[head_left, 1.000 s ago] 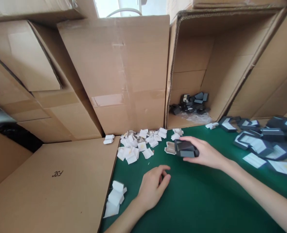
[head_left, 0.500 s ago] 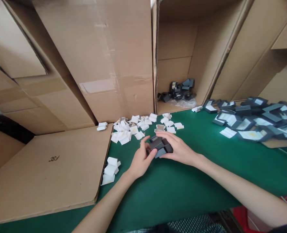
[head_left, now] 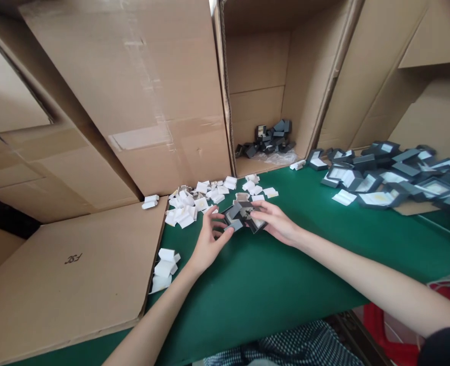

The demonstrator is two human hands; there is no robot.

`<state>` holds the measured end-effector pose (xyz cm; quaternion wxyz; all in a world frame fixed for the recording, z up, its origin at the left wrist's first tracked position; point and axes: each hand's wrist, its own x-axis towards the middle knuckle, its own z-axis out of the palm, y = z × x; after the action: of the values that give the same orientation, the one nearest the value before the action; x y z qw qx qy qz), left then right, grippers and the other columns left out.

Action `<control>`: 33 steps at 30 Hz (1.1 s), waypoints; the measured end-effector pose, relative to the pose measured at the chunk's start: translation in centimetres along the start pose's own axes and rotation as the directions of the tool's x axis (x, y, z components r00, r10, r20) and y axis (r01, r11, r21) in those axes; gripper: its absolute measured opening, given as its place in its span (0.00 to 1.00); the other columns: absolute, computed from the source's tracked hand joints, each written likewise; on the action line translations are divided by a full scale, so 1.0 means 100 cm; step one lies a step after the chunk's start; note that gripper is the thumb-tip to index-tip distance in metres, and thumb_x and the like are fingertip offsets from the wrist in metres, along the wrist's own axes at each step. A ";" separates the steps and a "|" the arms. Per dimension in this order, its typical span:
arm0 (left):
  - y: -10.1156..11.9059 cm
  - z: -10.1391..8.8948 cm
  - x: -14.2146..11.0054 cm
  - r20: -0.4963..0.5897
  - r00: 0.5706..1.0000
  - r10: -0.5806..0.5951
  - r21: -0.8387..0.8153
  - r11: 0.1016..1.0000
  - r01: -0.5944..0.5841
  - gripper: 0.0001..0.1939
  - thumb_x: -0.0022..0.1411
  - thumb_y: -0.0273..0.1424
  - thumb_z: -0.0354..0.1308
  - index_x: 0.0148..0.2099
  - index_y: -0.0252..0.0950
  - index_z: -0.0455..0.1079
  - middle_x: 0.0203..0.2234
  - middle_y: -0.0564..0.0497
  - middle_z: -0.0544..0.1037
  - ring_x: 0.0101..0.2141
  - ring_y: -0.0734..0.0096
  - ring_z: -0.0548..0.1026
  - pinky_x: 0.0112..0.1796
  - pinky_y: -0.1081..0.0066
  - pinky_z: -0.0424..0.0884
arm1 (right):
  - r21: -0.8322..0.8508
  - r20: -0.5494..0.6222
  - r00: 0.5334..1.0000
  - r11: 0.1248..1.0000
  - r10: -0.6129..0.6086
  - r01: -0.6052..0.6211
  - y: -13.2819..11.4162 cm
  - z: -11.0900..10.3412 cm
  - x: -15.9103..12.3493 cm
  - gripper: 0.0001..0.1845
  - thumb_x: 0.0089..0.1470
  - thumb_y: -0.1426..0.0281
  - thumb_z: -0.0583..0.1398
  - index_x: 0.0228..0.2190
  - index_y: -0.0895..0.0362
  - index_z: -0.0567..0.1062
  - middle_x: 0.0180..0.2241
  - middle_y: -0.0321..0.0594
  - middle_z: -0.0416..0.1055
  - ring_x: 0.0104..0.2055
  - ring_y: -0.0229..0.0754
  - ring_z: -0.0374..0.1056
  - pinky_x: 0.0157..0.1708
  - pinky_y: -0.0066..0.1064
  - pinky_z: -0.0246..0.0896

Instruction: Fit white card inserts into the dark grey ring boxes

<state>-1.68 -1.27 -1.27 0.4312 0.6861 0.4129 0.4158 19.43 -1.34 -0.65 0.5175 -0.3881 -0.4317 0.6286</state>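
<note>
A small dark grey box (head_left: 233, 219) is held between my two hands above the green table, its parts spread so that lighter inner faces show. My left hand (head_left: 210, 235) pinches its left side, thumb below and fingers above. On the other side, my right hand (head_left: 276, 221) grips the right part, its thumb over the inner face. Whether this is one hinged box or more than one, I cannot tell. Just beyond my hands lie several white folded card inserts (head_left: 185, 208). A smaller group of white inserts (head_left: 166, 268) sits to the left of my left forearm.
At the right is a heap of open dark boxes (head_left: 375, 178) with white linings. A big open carton (head_left: 261, 63) at the back holds more dark boxes (head_left: 272, 138). A cardboard flap (head_left: 76, 284) covers the table's left side. Below the right arm is something red (head_left: 375, 325).
The dark box pieces, bunched closed together before, are now turned and spread, showing their insides. My hands have moved slightly apart. The whole view has shifted a little.
</note>
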 end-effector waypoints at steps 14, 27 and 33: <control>0.002 0.002 -0.003 0.120 0.989 0.092 0.247 0.962 -0.120 0.32 0.57 0.31 0.58 0.61 0.45 0.48 0.54 0.44 0.59 0.44 0.68 0.67 0.34 0.72 0.70 | -0.518 -0.448 0.805 0.847 -0.389 0.121 -0.029 -0.095 0.033 0.15 0.41 0.62 0.63 0.32 0.57 0.76 0.28 0.42 0.76 0.30 0.44 0.72 0.30 0.35 0.66; 0.007 0.001 -0.005 0.217 0.957 0.194 0.332 0.907 -0.260 0.09 0.62 0.33 0.53 0.44 0.43 0.71 0.51 0.47 0.63 0.43 0.67 0.68 0.37 0.69 0.70 | -0.936 0.214 0.618 0.022 -0.757 0.351 -0.027 -0.094 0.025 0.10 0.53 0.73 0.54 0.32 0.55 0.75 0.36 0.42 0.76 0.42 0.45 0.69 0.44 0.41 0.64; 0.008 0.002 -0.006 0.261 0.940 0.219 0.387 0.869 -0.310 0.08 0.62 0.32 0.54 0.42 0.42 0.73 0.41 0.48 0.65 0.40 0.68 0.68 0.38 0.68 0.70 | -0.861 0.442 0.783 0.039 -0.437 0.508 -0.001 -0.053 0.027 0.17 0.55 0.72 0.54 0.45 0.54 0.73 0.50 0.45 0.71 0.54 0.49 0.64 0.53 0.48 0.58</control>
<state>-1.50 -2.09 -0.66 0.2521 0.8529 0.3471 0.2974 24.00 2.06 -2.40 0.3292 -0.4357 -0.8372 0.0305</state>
